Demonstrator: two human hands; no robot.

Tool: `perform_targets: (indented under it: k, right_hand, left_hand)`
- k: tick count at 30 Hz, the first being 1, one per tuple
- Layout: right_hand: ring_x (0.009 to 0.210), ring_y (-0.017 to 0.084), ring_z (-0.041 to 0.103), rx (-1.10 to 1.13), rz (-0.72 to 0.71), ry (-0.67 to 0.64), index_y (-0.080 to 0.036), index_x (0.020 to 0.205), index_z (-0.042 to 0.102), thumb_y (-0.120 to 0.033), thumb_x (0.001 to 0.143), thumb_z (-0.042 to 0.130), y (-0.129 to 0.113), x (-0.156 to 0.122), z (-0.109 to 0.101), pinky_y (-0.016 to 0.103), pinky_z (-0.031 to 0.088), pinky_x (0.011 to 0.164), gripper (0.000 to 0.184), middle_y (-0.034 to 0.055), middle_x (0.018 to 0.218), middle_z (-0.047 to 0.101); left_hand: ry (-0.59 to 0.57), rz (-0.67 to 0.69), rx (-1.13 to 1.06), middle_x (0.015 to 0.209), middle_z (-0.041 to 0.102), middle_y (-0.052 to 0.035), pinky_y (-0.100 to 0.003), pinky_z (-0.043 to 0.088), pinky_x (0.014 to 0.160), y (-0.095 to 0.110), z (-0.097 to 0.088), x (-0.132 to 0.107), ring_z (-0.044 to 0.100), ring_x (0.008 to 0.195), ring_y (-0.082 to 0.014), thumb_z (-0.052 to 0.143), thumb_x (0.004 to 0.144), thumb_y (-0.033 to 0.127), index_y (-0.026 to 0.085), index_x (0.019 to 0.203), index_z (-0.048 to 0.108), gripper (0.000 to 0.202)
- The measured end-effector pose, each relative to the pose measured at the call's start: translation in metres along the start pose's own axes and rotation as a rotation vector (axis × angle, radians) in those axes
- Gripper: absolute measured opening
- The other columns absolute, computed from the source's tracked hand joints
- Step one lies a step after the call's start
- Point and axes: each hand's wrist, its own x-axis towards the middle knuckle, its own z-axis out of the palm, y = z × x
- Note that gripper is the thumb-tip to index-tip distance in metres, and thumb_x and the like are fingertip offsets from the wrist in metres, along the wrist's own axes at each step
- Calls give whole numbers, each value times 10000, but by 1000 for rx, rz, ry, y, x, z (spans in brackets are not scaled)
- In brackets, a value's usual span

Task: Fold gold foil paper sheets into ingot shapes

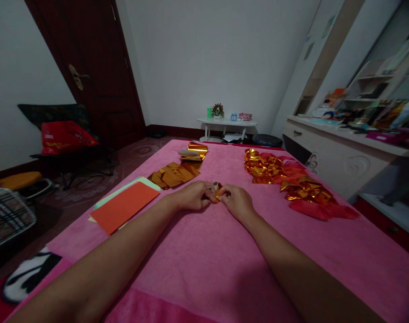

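Near the middle of the pink cloth (204,251), a small piece of gold foil paper (218,192) is pinched between my two hands. My left hand (197,195) grips its left side with thumb and fingers closed. From the right, the fingertips of my right hand (237,201) press on the other side. Part of the foil is hidden behind the fingers. Flat gold foil sheets (174,175) lie beyond my left hand. To the right rest crumpled gold foil pieces (263,166) and red folded pieces (320,210).
Orange paper (125,206) tops a stack of coloured sheets at the left. A gold roll (197,149) and a grey oblong object (188,153) sit at the far left edge. A white side table (228,122) stands by the wall, and a cluttered dresser (339,143) at the right.
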Motion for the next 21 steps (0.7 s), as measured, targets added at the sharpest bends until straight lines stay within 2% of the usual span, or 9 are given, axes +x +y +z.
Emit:
perform_targets:
  k: [3,8,15,19,21]
  right_hand:
    - [714,128,579,-48,-46,-44,-250,747,681,-193,739,610,1,2,0,229,335,583,91,-17,826,666]
    - [714,131,562,-70,-53,-94,-252,772,697,-200,750,618,1,3,-1,230,323,578,97,-6,826,635]
    - [712,129,554,-97,-51,-88,-260,784,708,-220,779,603,-2,2,-2,238,332,595,113,0,812,601]
    - [718,126,558,-135,-61,-107,-256,794,702,-208,798,559,-5,-2,-4,237,340,600,151,2,836,607]
    - [720,135,560,-187,-62,-118,-270,840,700,-249,814,542,-10,-6,-7,244,341,595,161,6,858,614]
  left_hand:
    - [5,-58,-85,871,679,-58,-217,463,763,-4,1,0,606,802,-121,574,765,83,161,878,732,208]
    - [58,-190,-187,837,687,-50,-218,459,717,-14,4,-2,604,738,-116,541,800,94,143,934,718,227]
    - [223,-266,-70,828,679,-44,-241,451,742,-15,10,2,596,771,-140,637,734,136,167,920,720,206]
    - [221,-326,-12,754,671,-29,-222,445,688,-15,12,1,588,701,-126,674,710,188,165,790,729,100]
    - [203,-361,-19,715,676,-22,-213,439,652,-15,13,0,583,645,-115,664,717,196,160,762,729,87]
